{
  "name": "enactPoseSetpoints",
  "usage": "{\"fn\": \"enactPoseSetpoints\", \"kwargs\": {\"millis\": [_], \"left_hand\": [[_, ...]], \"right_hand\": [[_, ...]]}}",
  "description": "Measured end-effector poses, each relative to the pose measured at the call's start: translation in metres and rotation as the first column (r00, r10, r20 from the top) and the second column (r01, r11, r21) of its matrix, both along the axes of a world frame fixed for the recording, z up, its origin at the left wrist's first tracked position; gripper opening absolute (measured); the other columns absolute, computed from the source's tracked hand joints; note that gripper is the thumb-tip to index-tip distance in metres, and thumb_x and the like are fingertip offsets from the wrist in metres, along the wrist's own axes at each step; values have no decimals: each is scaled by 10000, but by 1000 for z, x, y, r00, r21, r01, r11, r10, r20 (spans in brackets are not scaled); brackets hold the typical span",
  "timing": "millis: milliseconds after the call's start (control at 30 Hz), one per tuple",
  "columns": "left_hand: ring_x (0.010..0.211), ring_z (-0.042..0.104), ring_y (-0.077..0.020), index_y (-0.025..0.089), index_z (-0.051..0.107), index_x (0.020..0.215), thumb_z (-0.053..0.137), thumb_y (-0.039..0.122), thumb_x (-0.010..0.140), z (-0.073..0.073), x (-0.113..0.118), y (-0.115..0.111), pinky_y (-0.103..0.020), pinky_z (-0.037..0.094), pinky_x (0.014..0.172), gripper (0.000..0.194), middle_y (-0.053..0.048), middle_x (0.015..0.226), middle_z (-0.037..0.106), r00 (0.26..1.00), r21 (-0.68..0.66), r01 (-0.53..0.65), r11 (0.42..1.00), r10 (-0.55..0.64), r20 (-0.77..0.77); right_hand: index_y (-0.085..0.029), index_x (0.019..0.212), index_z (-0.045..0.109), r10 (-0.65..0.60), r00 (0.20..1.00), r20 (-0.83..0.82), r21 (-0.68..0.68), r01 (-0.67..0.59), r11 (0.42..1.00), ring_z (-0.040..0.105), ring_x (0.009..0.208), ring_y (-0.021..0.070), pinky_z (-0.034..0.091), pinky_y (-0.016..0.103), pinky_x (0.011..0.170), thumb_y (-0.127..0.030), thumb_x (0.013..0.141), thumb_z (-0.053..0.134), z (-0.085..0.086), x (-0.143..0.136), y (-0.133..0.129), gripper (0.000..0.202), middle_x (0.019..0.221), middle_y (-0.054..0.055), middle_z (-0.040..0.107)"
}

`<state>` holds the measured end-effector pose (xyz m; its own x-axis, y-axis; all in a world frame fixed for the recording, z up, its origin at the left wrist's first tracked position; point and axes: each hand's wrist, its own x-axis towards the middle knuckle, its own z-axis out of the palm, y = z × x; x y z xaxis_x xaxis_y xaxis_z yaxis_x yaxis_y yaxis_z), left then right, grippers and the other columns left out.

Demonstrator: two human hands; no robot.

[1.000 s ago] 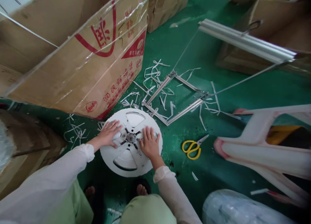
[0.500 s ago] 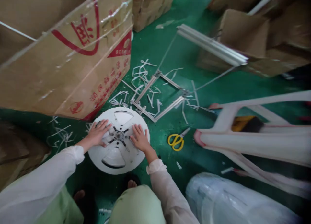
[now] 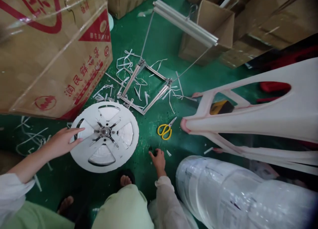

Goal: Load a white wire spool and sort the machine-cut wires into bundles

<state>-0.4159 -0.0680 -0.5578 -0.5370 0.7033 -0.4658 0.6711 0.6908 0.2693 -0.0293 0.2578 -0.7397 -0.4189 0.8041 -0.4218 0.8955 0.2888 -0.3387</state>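
Note:
A large white reel (image 3: pixel 81 156) lies in front of me, its side plate pierced by curved windows and a metal hub (image 3: pixel 105 132) with dark arms at its centre. My left hand (image 3: pixel 65 139) is at the reel's left edge, fingers stretched out over the plate and thumb apart. My right hand (image 3: pixel 159 161) is off the reel, low over the green floor to its right. Its fingers are bent with a gap to the thumb, and nothing is plainly seen in them. Yellow-handled scissors (image 3: pixel 165 131) lie on the floor beyond it.
A metal frame stand (image 3: pixel 186 22) with a hinged base stands among scattered white strips (image 3: pixel 126 65). On the left is a big printed carton (image 3: pixel 91 66); more cartons (image 3: pixel 206 33) are at the back right. An overturned pale plastic stool (image 3: pixel 248 123) and a clear-wrapped roll (image 3: pixel 218 192) lie right.
My right hand has left the reel and moved right and toward me. My left hand has shifted outward to the reel's left edge. The whole view has swung right.

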Motion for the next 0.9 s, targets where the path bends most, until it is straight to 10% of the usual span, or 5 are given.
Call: {"fn": "enactPoseSetpoints", "kwargs": {"millis": [300,400,500,633,900], "left_hand": [[1014,649,-228,227,630,1200,501,463,850,43,61,48,-330,511,877,442,-67,1160,695,863,132,-366,921,283,419],[923,653,-214,195,661,1060,557,494,824,32,96,73,-316,517,795,395,-97,1060,703,567,49,-569,821,348,746],[747,648,-179,181,620,1023,555,629,791,6,125,94,-313,508,657,509,-110,990,677,96,-195,-717,669,372,923],[633,597,-145,211,589,1026,498,753,739,-21,143,108,-287,480,541,620,-42,856,631,-305,-429,-777,460,321,897],[403,335,-59,178,529,696,545,704,727,-25,121,91,-218,211,406,528,65,533,427,62,-178,-889,423,495,867]], "right_hand": [[-140,875,636,-162,956,-243,-98,142,985,647,828,307,512,439,732,-581,773,514,10,-49,3,469,861,145,640],[-145,982,602,-230,905,-358,-222,157,962,675,713,246,556,384,636,-603,805,477,48,-73,-7,507,856,99,661],[-193,1035,582,-342,808,-480,-542,34,840,675,669,201,576,350,633,-518,760,653,108,-101,-36,432,904,58,675],[-223,1005,615,50,799,-599,-553,-458,697,642,671,163,535,278,564,-413,814,652,172,-135,-71,273,981,68,656],[-195,949,601,516,738,-435,-83,-604,793,575,576,127,443,270,601,-316,829,576,151,-186,-73,172,844,21,640]]}}
